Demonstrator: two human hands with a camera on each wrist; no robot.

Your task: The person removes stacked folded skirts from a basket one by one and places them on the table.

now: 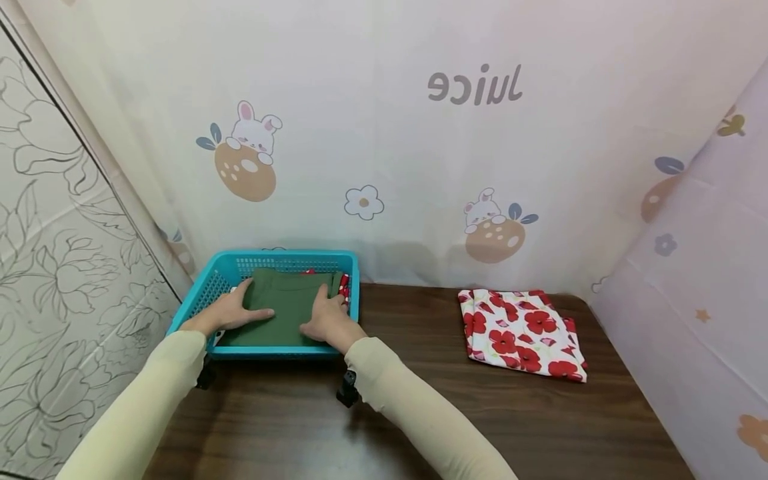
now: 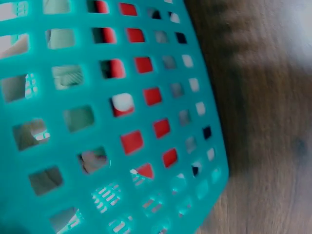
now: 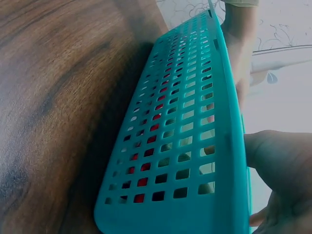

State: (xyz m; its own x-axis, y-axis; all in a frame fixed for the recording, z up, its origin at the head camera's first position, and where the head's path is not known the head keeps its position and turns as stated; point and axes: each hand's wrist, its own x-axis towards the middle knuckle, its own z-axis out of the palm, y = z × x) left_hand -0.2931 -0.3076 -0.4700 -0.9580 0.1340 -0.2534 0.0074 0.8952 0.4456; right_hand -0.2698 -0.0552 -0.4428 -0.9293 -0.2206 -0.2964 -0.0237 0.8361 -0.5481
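Observation:
A folded green cloth (image 1: 288, 300) lies on top inside a turquoise plastic basket (image 1: 355, 273). My left hand (image 1: 236, 310) rests at the cloth's left side, thumb stretched out over it. At the right side, my right hand (image 1: 332, 320) touches the cloth with its fingers extended. Red fabric with white spots (image 1: 344, 287) shows beside and behind the green cloth. Through the holes of the basket wall (image 2: 222, 170), red and pale fabric appears in the left wrist view. The right wrist view has my right hand (image 3: 285, 165) over the basket rim (image 3: 230, 141); its fingertips are hidden there.
A folded white cloth with red flowers (image 1: 522, 333) lies on the right of the brown wooden table (image 1: 414, 320). A printed curtain (image 1: 384, 133) hangs behind the table, and another panel with flower outlines (image 1: 66, 267) stands close on the left.

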